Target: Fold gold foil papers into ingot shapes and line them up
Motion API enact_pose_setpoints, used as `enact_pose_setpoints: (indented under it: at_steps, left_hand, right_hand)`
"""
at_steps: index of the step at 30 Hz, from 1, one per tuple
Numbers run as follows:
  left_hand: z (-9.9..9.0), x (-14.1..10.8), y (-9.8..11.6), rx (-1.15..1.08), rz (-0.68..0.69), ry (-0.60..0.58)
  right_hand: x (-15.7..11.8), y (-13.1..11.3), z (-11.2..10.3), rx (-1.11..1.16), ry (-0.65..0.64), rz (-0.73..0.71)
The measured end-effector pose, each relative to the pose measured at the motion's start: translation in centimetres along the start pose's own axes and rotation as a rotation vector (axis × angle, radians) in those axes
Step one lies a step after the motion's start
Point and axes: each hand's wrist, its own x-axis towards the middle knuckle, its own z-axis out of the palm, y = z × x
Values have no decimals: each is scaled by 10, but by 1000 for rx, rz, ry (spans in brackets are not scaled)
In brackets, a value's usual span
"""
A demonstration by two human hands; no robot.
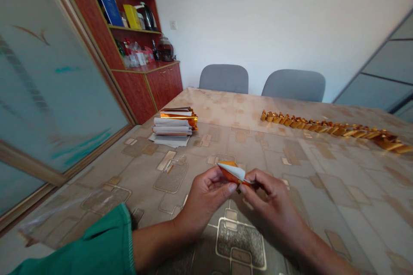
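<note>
Between my two hands is a partly folded sheet of gold foil paper [230,171], with its pale inner side showing at the top. My left hand [206,191] pinches its left side between thumb and fingers. On the right end, my right hand [269,191] grips it, with the thumb close to the left thumb. The paper is held above the patterned tablecloth, and its underside is mostly hidden by my fingers. Farther off to the left sits a stack of paper sheets [172,126], white and gold. A long row of folded gold paper pieces [322,125] stretches across the right side.
The table [226,107] has a brown patterned cover. Two grey chairs [223,78] stand at its far edge before a white wall. A red-brown cabinet [164,81] with bottles and a kettle is at the back left, near a frosted glass door [54,64].
</note>
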Motion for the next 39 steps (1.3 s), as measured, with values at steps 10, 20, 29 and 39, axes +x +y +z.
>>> enact_pose_setpoints:
  at_steps: [10, 20, 29, 39]
  left_hand:
    - [3, 0, -5, -151, -141, 20]
    - [4, 1, -3, -269, -272, 122]
    - [4, 1, -2, -277, -285, 102]
    - [3, 1, -4, -250, -271, 88]
  right_hand:
    - [2, -8, -3, -215, 27, -63]
    - [0, -4, -4, -164, -14, -69]
    - [4, -4, -2, -161, -23, -71]
    - [2, -3, -4, -65, -36, 38]
